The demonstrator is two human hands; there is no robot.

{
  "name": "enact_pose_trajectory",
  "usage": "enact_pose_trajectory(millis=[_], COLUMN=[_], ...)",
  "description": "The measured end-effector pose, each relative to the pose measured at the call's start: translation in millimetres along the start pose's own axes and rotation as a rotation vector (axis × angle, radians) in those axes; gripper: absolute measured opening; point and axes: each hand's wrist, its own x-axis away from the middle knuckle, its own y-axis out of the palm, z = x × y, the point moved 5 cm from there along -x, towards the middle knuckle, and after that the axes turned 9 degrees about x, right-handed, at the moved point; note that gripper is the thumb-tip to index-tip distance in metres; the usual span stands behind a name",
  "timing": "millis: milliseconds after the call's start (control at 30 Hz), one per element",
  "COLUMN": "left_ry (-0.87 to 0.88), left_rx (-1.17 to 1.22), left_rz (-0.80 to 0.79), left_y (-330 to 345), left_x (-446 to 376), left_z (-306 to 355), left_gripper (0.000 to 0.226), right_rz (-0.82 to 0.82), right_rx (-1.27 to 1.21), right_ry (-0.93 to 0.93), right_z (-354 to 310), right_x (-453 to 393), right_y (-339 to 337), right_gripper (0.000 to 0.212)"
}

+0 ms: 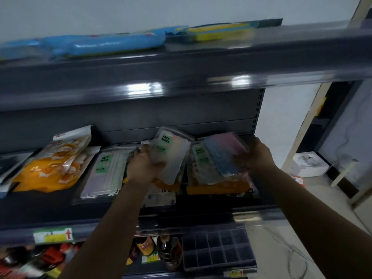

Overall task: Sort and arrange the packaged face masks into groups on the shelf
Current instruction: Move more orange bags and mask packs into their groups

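Left grip [144,164] clamped round a clear face-mask pack [169,156] with a green label, thumb across its lower front, pack lifted and tilted above the middle shelf [60,208]. Right grip [255,156] curled round the far edge of a blue-to-pink mask pack [223,154], held at the 3 o'clock side of the first pack, the two packs nearly touching. Beneath the right-hand pack, another green-labelled pack [198,156] lying on a loose pile, with orange packaging [217,189] showing under it at 6 o'clock. At 9 o'clock of the left grip, a pale mask pack [106,172] lying flat on the shelf, green label at its far end. Further toward 9 o'clock, an orange-and-white cartoon pouch [54,168], leaning on its neighbours. Below the left wrist, at 6 o'clock, a white printed pack [159,198] partly hidden by the forearm. On the top shelf at 12 o'clock, blue wrapped packs [112,44] and a yellow-and-blue box [221,31], blurred. On the lower shelf at 6 o'clock, dark bottles [153,250] beside a divided dark tray [217,248]; red items at 7 o'clock too blurred to identify. A green-and-yellow shelf tag [53,235] with a red arrow on the shelf edge at 8 o'clock. A white box [310,164] on the floor at 3 o'clock.
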Motion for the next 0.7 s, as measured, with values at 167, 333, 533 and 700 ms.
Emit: enact_pose_trajectory(millis=[167,333,533,700], left_ry=[0.023,0.000,-0.045,-0.083], left_rx=[0.267,0.450,0.745,0.728], left_rz=[0.139,0.252,0.349,0.527], left_y=[-6.1,-14.7,-34.4,-62.7], left_x=[21.7,49.5,96.4,136.7], left_z=[6.6,5.6,-5.6,-29.1], left_gripper=[0.054,0.053,0.044,0.048], right_rz=[0.009,0.013,0.052,0.003], right_rx=[-0.001,-0.285,-0.493,-0.665], right_ry=[-0.048,-0.178,-0.305,-0.351], right_z=[-1.4,-1.6,-25.9,-54.3], right_x=[-4.6,0.9,19.8,43.1], right_y=[-9.1,-11.8,-14.1,6.4], right_gripper=[0.039,0.038,0.035,0.033])
